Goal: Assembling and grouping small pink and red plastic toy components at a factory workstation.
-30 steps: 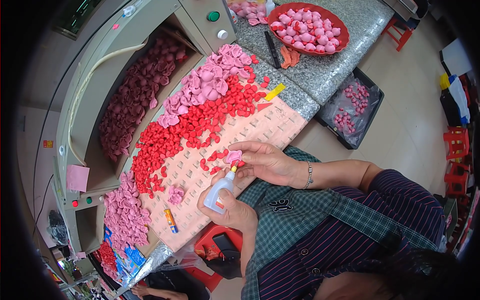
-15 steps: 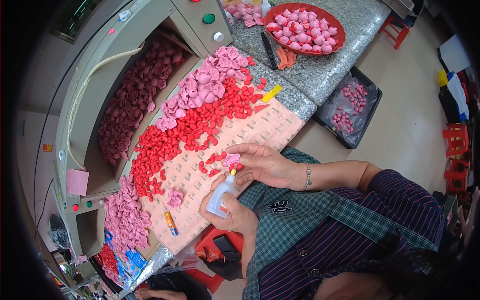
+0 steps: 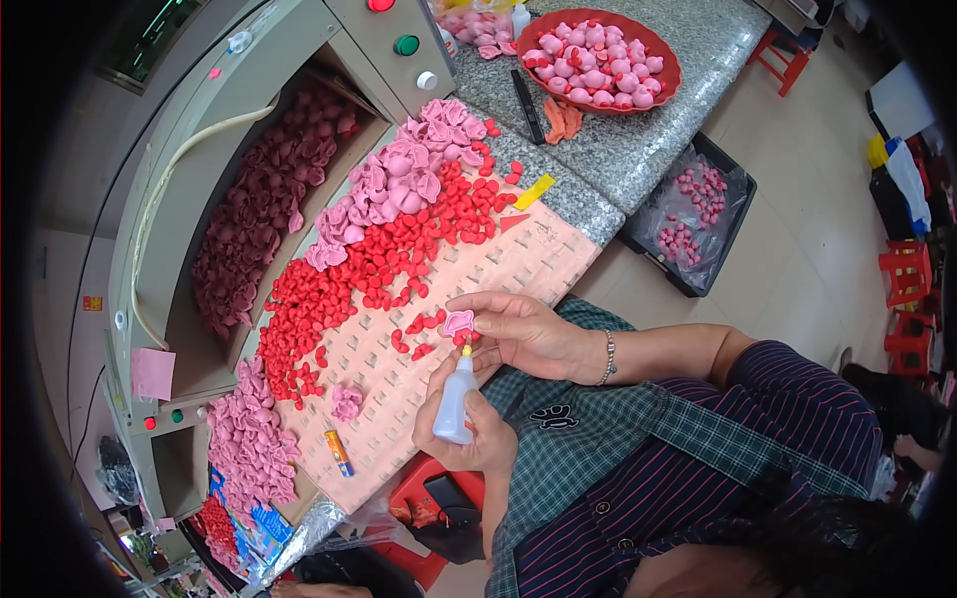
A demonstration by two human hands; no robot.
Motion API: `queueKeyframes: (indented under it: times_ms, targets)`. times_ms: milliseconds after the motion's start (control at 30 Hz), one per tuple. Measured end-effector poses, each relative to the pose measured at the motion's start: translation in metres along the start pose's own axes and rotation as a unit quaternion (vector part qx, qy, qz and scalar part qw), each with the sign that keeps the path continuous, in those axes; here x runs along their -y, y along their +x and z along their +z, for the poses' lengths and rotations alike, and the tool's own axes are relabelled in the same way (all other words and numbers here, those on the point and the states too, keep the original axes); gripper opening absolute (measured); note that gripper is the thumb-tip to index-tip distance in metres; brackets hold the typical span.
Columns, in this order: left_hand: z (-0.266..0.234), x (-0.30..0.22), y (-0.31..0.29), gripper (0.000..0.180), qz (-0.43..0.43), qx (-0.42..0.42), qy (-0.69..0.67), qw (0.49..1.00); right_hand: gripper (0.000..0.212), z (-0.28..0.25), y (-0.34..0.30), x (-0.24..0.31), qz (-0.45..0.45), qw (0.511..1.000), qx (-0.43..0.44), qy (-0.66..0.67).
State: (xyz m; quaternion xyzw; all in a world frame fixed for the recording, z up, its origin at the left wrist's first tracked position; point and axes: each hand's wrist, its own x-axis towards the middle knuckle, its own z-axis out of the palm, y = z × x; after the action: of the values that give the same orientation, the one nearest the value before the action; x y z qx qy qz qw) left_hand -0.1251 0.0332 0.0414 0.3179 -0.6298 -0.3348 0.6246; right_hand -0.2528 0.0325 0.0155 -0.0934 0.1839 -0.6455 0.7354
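Note:
My left hand [image 3: 477, 444] is wrapped round a translucent white squeeze bottle [image 3: 454, 409] with a yellow nozzle, its tip pointing up to my right hand. With thumb and fingers my right hand [image 3: 523, 334] pinches a small pink moulded piece with an open hollow [image 3: 459, 322]. A red piece [image 3: 465, 339] shows just below it, right by the nozzle; whether the tip touches it I cannot tell. Several loose red pieces [image 3: 424, 324] lie on the peach mat [image 3: 384, 389] beside my right hand. A lone pink piece [image 3: 346, 402] rests farther left.
Heaps of red pieces [image 3: 299, 309] and pink shells [image 3: 399, 179] spread along a grey machine [image 3: 164, 239]. A small orange-blue tube [image 3: 339, 453] lies near the mat's edge. Beyond are a red bowl of pink pieces [image 3: 670, 85] and a black crate [image 3: 748, 199] on the floor.
The bottle has swung more upright in my left hand, its nozzle still by the pieces in my right hand. My right hand keeps its pinch; the whole view has shifted slightly.

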Motion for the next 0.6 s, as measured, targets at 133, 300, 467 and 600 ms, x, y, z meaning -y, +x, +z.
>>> queueKeyframes:
  times_ms: [133,300,467,600]
  targets:
    - [-0.0003,-0.0025,-0.0001,0.026,-0.018,-0.007,0.0,1.0,0.038,-0.0032,0.0005,-0.0009,0.0,1.0,0.007,0.002]
    - [-0.0008,-0.0007,0.0004,0.026,-0.022,-0.013,-0.012,1.0,0.038,-0.0039,0.0001,-0.0011,0.0,1.0,0.013,0.005]
    - [-0.0016,-0.0035,0.0011,0.028,-0.038,-0.013,-0.009,0.999,0.038,-0.0027,-0.0003,-0.0005,-0.002,1.0,0.009,0.008]
    - [-0.0036,-0.0054,0.0018,0.03,-0.047,-0.004,0.0,0.999,0.038,-0.0039,-0.0003,-0.0009,-0.001,1.0,0.011,0.009]
